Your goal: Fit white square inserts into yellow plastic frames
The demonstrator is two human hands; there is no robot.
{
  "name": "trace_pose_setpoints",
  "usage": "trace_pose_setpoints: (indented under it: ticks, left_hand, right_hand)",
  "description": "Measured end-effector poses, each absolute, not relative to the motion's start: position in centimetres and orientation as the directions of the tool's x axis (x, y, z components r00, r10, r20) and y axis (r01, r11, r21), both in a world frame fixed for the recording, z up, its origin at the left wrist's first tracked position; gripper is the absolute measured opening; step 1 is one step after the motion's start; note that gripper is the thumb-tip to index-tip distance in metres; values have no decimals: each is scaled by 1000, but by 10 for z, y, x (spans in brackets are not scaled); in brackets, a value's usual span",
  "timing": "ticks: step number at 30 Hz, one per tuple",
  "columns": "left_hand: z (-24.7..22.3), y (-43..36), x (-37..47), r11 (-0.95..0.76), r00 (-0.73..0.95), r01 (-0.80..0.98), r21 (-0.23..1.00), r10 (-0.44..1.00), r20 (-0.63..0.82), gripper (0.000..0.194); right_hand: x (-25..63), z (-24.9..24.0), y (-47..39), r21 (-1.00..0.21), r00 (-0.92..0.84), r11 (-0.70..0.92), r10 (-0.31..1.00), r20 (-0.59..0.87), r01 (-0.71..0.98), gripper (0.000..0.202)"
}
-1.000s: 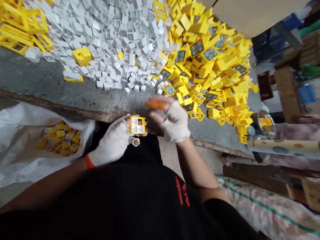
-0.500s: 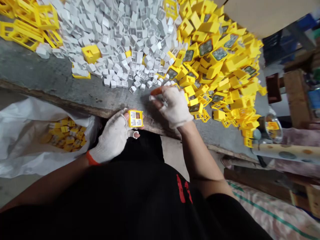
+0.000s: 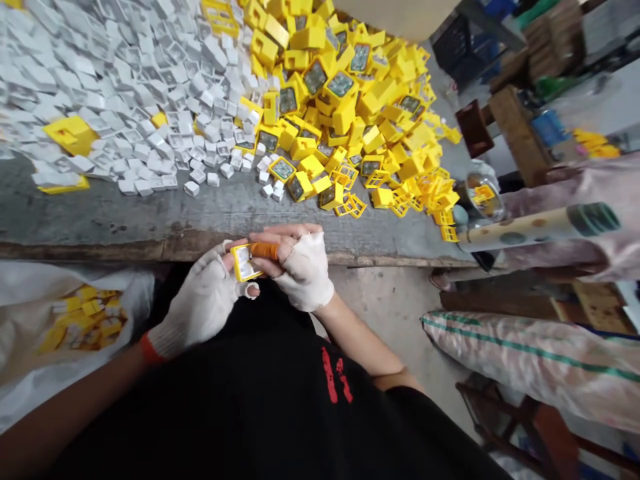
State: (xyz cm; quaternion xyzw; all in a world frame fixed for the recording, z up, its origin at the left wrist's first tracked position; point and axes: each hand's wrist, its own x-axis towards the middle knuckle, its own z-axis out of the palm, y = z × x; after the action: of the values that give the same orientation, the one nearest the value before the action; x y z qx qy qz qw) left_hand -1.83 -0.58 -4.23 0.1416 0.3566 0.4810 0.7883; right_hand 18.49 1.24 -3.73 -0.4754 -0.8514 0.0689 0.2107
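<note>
My left hand (image 3: 206, 299), in a white fingerless glove with an orange cuff, grips a small yellow plastic frame (image 3: 237, 264) at the table's front edge. Inside the frame, white plastic pieces (image 3: 243, 259) show in part. My right hand (image 3: 305, 270), gloved the same way and with orange tape round one finger, has its thumb and taped finger closed together at the frame's right side. Those fingers cover that part of the frame, and what is between them is hidden. Beyond the hands lie loose white plastic cubes (image 3: 191, 188) on the grey table (image 3: 165, 217).
A big heap of white cubes (image 3: 150, 87) spreads across the left and middle. Yellow plastic housings (image 3: 345, 113) are piled on the right, with yellow frames (image 3: 400, 203) at the near side. A white sack (image 3: 25, 287) containing yellow-and-white pieces (image 3: 90, 313) stands lower left.
My right hand has come from the cubes on the table, where its fingertips had a small white cube, to the frame in my left hand. The view has swung to the right.
</note>
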Motion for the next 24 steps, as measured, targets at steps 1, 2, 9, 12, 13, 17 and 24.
trace_pose_setpoints:
  ticks: [1,2,9,12,13,17,24]
  left_hand:
    - [-42,-6,-15,516,302,-655,551,848,-436,25]
    - [-42,-6,-12,533,316,-652,539,838,-445,22]
    - [-37,-6,-4,620,322,-616,487,761,-563,11]
    - [-30,-7,-4,622,305,-617,482,754,-582,14]
    - [-27,-8,-4,627,313,-620,471,749,-585,16]
    - [-25,-9,-5,643,345,-622,446,737,-581,19]
    - [-26,-11,-8,561,279,-616,553,812,-513,14]
  right_hand:
    - [187,-39,11,-347,-451,521,852,266,780,32]
    - [189,-40,10,-378,-452,511,860,237,773,34]
    - [209,-35,10,-419,-591,569,802,92,707,53]
    - [209,-29,2,-346,-618,601,783,72,720,64]
    - [207,-28,-2,-318,-607,594,792,66,739,67]
    - [204,-25,-13,-236,-537,527,843,25,816,77]
    - [243,-2,67,-166,-264,284,956,129,944,59]
